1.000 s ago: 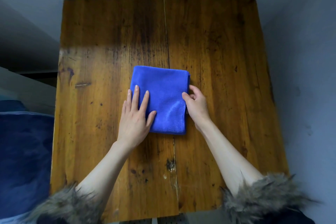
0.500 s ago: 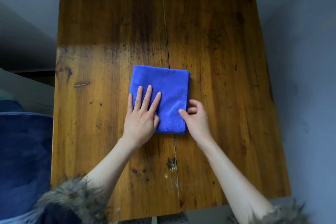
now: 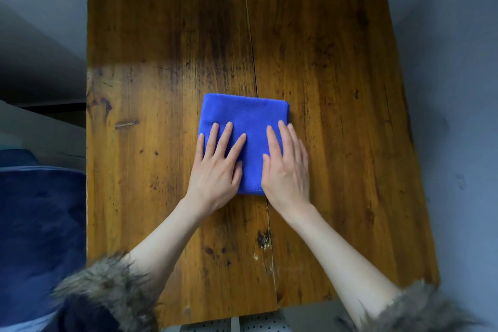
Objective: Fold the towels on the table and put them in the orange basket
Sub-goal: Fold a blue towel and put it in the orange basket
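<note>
Left hand (image 3: 215, 170) flat on blue towel (image 3: 248, 116), fingers straight and spread, palm over the towel's 8 o'clock corner, little finger at or just past the left edge; released, pressing, grasping nothing. Right hand (image 3: 287, 167) likewise flat, fingers straight and close together, covering the 4 o'clock part, outer fingers at or over the right edge; also released, nothing pinched.

Towel already a compact folded square, near centre of wooden surface (image 3: 336, 67), straddling the dark seam between the two planks; far edge at 12 o'clock straight, 1 o'clock corner showing stacked layers; near edge visible only between the wrists.

Step judged: pressing and smoothing the finished fold, ahead of lifting. To do well: sweep palms outward from centre toward 9 and 3 o'clock, not toward 12, lest top layer creep off the lower ones; keep pressure even so layered right edge stays aligned; for pickup, slide fingers beneath at 9 and 3, thumbs on top, lift level so square does not sag open. Microfibre-looking cloth probably soft and limp; likely to unfold if gripped by one corner.

Orange basket not in view; no other towels seen on surface. Beyond: fur-trimmed cuffs (image 3: 107, 288) at 6 to 7 o'clock; dark blue fabric (image 3: 40, 224) off surface at 8 o'clock; grey floor around.
</note>
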